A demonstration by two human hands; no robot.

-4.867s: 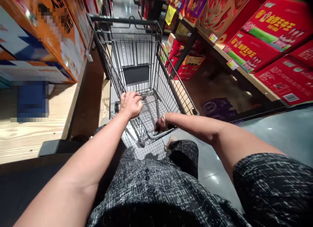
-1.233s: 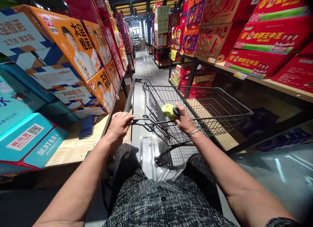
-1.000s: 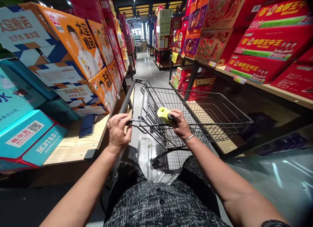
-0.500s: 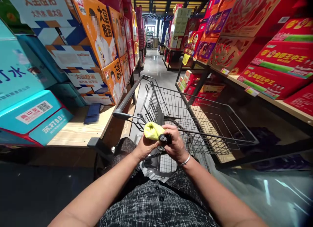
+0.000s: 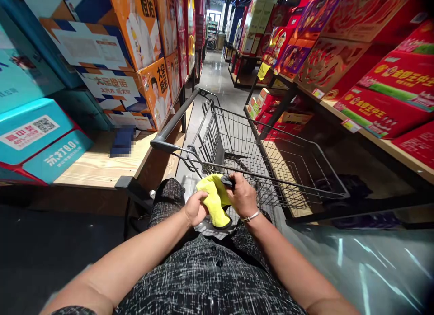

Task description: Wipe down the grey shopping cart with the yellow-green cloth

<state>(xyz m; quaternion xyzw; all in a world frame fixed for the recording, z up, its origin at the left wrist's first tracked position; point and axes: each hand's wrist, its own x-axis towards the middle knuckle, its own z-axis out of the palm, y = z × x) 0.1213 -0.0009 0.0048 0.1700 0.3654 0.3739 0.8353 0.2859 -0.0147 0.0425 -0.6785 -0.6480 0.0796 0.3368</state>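
A yellow cloth point(image 5: 214, 202) with a dark edge hangs between my two hands, over my lap. My left hand point(image 5: 196, 207) pinches its left side, thumb on top. My right hand point(image 5: 242, 195), with a bracelet at the wrist, is closed around the cloth's other end, where a dark grey part point(image 5: 227, 181) sticks out. Right behind the cloth stands a wire shopping cart point(image 5: 264, 170), its handle toward the left. Neither hand touches the cart.
On the left, a wooden shelf point(image 5: 101, 163) bears turquoise boxes point(image 5: 50, 143), orange boxes point(image 5: 156, 89) and a dark blue item point(image 5: 122, 141). Red boxes point(image 5: 373, 109) are stacked on the right shelf. Between the shelves an aisle floor point(image 5: 217, 75) runs away from me.
The rolled yellow cloth has come loose and now hangs open downward between my hands. My left hand has moved slightly left and down. The view has tilted downward.
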